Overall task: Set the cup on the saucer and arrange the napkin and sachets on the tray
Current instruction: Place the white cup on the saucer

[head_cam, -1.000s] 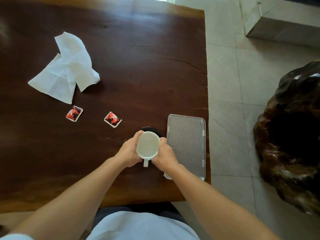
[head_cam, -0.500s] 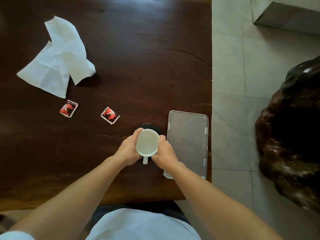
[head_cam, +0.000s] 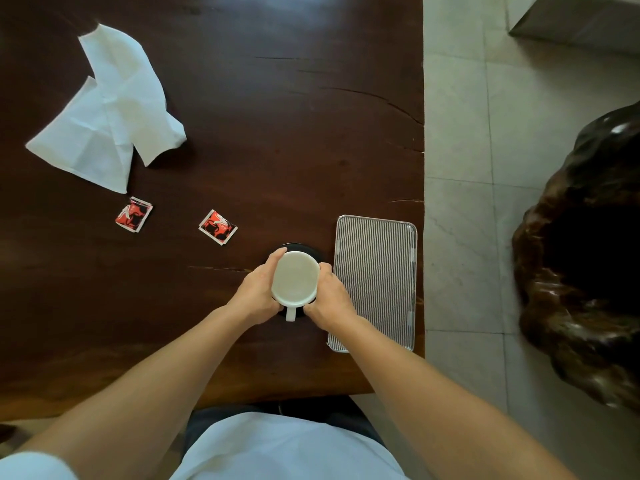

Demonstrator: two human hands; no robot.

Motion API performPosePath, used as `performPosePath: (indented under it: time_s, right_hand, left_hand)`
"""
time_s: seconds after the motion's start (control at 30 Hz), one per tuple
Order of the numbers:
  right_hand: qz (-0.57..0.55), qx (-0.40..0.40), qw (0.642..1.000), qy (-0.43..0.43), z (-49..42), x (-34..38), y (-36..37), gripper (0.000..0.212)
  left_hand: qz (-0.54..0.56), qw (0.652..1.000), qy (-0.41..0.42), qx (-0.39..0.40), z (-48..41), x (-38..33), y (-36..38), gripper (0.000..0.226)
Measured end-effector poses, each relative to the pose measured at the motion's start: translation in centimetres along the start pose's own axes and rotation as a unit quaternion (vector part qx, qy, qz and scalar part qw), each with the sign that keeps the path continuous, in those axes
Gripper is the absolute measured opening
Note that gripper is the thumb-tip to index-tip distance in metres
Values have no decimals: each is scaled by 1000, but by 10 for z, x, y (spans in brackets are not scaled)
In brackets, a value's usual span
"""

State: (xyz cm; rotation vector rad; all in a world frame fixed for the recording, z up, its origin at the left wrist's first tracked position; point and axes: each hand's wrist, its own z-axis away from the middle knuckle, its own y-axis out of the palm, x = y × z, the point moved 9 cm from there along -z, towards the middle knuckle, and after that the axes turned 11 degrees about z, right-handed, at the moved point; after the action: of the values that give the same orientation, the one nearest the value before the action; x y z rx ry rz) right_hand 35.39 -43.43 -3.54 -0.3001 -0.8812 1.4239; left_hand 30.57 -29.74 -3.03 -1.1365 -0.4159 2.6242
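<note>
A white cup [head_cam: 295, 278], handle toward me, is over the black saucer [head_cam: 304, 249], of which only the far rim shows. My left hand [head_cam: 258, 294] wraps the cup's left side and my right hand [head_cam: 329, 297] its right side. Just right of the saucer lies the ribbed grey tray [head_cam: 375, 285], with nothing on it. A crumpled white napkin [head_cam: 107, 112] lies at the far left of the table. Two red sachets [head_cam: 134, 214] [head_cam: 217, 226] lie below it, apart from each other.
The dark wooden table [head_cam: 277, 116] ends at its right edge just past the tray. Beyond it is pale tiled floor [head_cam: 460, 150] and a dark glossy carved stump [head_cam: 585, 258] at the right. A grey block [head_cam: 581, 22] stands at the top right.
Both hands keep their hold on the cup over the saucer. The camera has tilted a little, so the napkin and sachets sit slightly differently in view.
</note>
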Motion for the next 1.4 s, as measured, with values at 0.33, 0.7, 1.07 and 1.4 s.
performPosePath:
  time_s: [0.33,0.7,1.07,1.4]
  right_hand:
    - [2,22,1000,-6,7,3,-8,103]
    - [56,-27,997,-35,29,7,-39,66]
    - [138,-97,979,-116,54,67,-76,24]
    - [199,-51,963,-175,56,135,-54,27]
  left_hand:
    - [-8,1000,-23,-12,9,4,-2,113]
    - [-44,998,-29,-24,46,1,-27,79]
    - [-136,980,-41,-141,104,-7,-97,18]
    - [-173,958,-76,-218,137,5,-153,16]
